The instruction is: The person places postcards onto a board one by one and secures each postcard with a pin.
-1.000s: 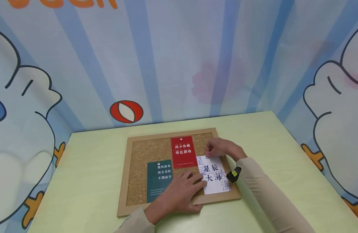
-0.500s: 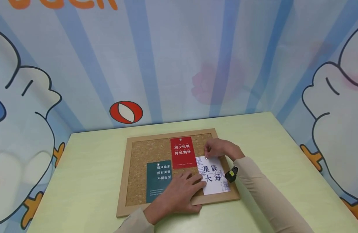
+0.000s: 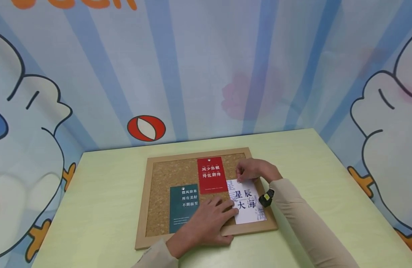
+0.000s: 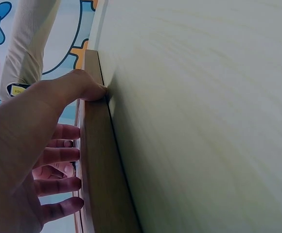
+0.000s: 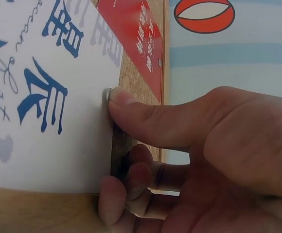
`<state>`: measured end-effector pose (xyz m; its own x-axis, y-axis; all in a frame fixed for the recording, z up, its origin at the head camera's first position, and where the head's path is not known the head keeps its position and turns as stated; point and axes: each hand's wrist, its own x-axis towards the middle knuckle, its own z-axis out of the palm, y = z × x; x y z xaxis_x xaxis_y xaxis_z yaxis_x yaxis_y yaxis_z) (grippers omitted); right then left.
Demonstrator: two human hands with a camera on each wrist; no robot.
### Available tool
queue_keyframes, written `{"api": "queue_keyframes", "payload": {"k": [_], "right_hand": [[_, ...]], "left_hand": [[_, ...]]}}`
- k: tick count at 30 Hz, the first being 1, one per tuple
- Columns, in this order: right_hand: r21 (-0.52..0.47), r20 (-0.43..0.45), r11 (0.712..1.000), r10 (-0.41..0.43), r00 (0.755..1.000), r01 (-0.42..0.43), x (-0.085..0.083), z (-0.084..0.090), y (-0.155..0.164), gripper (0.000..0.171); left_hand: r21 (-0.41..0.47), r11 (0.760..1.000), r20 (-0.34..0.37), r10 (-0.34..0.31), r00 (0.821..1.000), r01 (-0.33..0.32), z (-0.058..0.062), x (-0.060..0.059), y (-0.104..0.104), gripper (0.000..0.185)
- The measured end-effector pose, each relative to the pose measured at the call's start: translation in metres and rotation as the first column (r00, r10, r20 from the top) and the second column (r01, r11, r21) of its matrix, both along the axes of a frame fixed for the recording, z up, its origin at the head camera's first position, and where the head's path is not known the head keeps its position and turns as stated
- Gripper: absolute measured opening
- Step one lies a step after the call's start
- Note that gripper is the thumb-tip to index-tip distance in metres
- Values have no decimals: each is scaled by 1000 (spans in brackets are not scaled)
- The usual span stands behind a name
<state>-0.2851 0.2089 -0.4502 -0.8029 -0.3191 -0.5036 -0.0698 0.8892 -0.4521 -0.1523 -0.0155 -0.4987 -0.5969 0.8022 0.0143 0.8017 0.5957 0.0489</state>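
In the head view, my right hand [image 3: 254, 170] is at the top edge of a white card [image 3: 247, 210] with blue characters, on a framed corkboard [image 3: 165, 173]. The right wrist view shows its thumb pressing against a small silver thumbtack [image 5: 108, 94] at that edge; the other fingers bend loosely below, apart from the tack. My left hand [image 3: 210, 219] rests over the board's front edge, fingers spread beside and onto the white card's left side. Its thumb lies along the wooden frame [image 4: 99, 145] near the table.
A red card [image 3: 210, 178] and a green card [image 3: 183, 208] hang on the cork, each with a silver tack at its top; the left hand covers part of the green one. The pale table [image 3: 102, 201] meets a striped cartoon backdrop [image 3: 206, 67] behind.
Both hands and the cards keep practically the same places. The head view shifts only very slightly.
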Motion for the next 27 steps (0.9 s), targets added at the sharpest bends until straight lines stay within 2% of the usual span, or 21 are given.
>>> {"api": "queue_keyframes", "payload": {"k": [7, 12, 20, 24, 27], "right_hand": [[-3, -4, 1000, 2, 1000, -2, 1, 0, -4, 12], [36, -25, 999, -19, 999, 20, 3, 0, -10, 13], [106, -140, 992, 81, 987, -67, 3, 5, -16, 12], [74, -198, 992, 114, 974, -102, 3, 1, -7, 15], [11, -230, 991, 135, 964, -136, 4, -3, 3, 16]], "left_hand": [[20, 1000, -23, -15, 1000, 15, 0, 1, 1, 64], [18, 1000, -26, -13, 1000, 14, 0, 2, 0, 64], [6, 1000, -63, -3, 998, 4, -1, 1, -3, 62], [15, 1000, -46, -21, 999, 22, -3, -2, -5, 65], [30, 999, -11, -44, 999, 45, -3, -5, -8, 68]]}}
